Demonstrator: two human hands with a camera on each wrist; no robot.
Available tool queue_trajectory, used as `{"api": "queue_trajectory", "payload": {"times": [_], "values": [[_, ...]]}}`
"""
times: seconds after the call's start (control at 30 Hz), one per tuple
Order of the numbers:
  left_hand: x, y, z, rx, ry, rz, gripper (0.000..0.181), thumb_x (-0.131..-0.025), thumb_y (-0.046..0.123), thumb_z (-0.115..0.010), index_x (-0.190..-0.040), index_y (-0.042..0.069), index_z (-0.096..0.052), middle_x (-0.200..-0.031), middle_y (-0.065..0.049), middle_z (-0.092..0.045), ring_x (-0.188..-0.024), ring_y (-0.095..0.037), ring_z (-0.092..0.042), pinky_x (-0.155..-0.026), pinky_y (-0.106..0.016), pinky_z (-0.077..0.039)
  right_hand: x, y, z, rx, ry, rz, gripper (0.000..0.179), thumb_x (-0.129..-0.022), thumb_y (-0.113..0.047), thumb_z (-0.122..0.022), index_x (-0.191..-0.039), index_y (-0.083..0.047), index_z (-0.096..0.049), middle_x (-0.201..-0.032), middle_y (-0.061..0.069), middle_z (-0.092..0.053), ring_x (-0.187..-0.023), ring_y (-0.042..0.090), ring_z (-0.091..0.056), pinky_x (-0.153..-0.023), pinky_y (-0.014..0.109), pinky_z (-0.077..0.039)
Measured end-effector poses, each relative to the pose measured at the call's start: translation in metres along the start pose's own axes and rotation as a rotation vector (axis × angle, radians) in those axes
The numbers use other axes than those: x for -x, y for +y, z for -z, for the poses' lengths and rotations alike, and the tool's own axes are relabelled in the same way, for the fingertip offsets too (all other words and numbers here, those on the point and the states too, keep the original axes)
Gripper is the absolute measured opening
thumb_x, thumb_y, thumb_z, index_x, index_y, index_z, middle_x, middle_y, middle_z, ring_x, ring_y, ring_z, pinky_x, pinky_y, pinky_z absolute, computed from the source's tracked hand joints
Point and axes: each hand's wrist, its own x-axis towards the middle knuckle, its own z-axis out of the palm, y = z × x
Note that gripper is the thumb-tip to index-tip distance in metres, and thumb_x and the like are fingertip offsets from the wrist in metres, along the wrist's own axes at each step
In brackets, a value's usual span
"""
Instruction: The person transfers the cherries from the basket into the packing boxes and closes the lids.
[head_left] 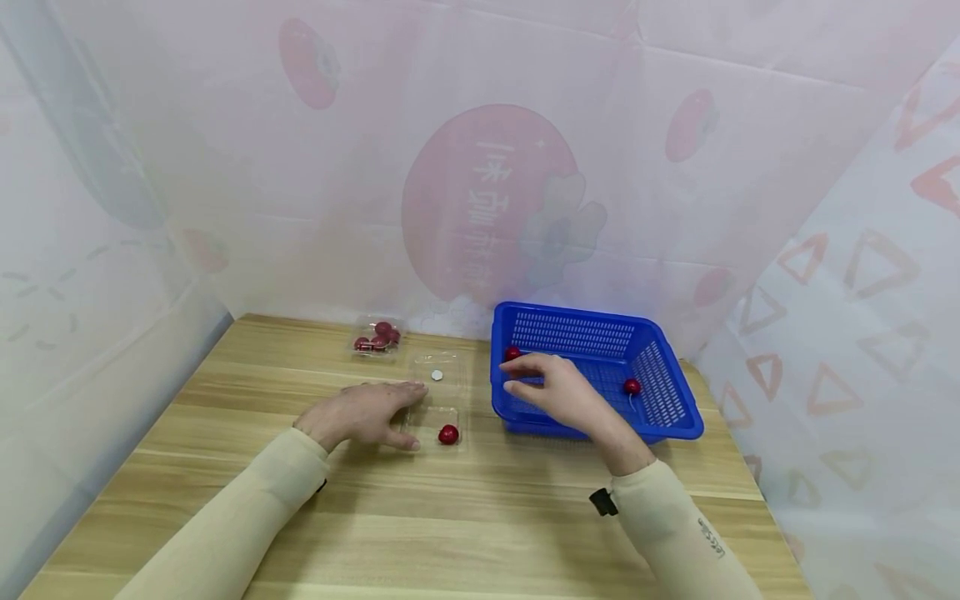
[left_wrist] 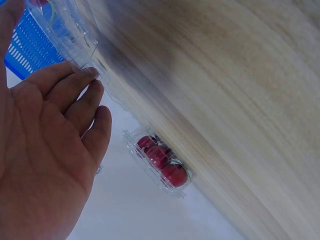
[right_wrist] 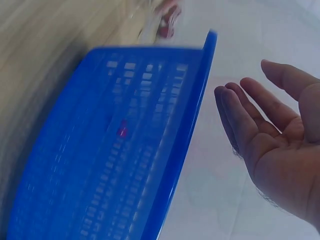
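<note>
My left hand [head_left: 367,412] is at an open clear plastic box [head_left: 427,407], its fingertips at the box's left side. Inside the box's near half lies one cherry [head_left: 448,434]; a white round sticker [head_left: 437,376] marks the other half. In the left wrist view the fingers are nearly straight beside the clear plastic. My right hand [head_left: 558,390] hovers over the left part of a blue basket [head_left: 678,423], fingers loosely bent with nothing between them. Two cherries show in the basket, one by its left wall [head_left: 512,353] and a stemmed one [head_left: 632,387] toward the right.
A closed clear box [head_left: 377,337] filled with several cherries stands at the back of the wooden table [head_left: 450,533]. Printed white cloth [head_left: 360,167] hangs behind the table and at both sides. The basket reaches close to the table's right edge.
</note>
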Motion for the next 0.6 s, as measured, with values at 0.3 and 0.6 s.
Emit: {"api": "queue_trajectory", "payload": {"times": [0.3,0.6], "values": [[-0.002,0.000,0.000,-0.015,0.000,-0.015,0.103,-0.104,0.063,-0.085,-0.178,0.002,-0.047,-0.185,-0.022,-0.048,-0.172,-0.047,-0.049,-0.144,-0.063,-0.041,0.007,0.040,0.027,-0.016,-0.038,-0.055,0.042,-0.119,-0.029,-0.073,-0.157,-0.012,-0.075,-0.158,0.015,-0.077,-0.150,0.040,-0.072,-0.128,0.064,-0.060],[-0.002,0.000,0.001,-0.014,-0.001,-0.017,0.102,-0.104,0.062,-0.085,-0.178,0.001,-0.047,-0.185,-0.022,-0.048,-0.172,-0.047,-0.049,-0.144,-0.064,-0.041,0.013,0.071,0.047,-0.006,-0.070,-0.131,0.043,-0.119,-0.033,-0.073,-0.154,-0.009,-0.076,-0.157,0.021,-0.077,-0.144,0.040,-0.075,-0.124,0.063,-0.063]]}}
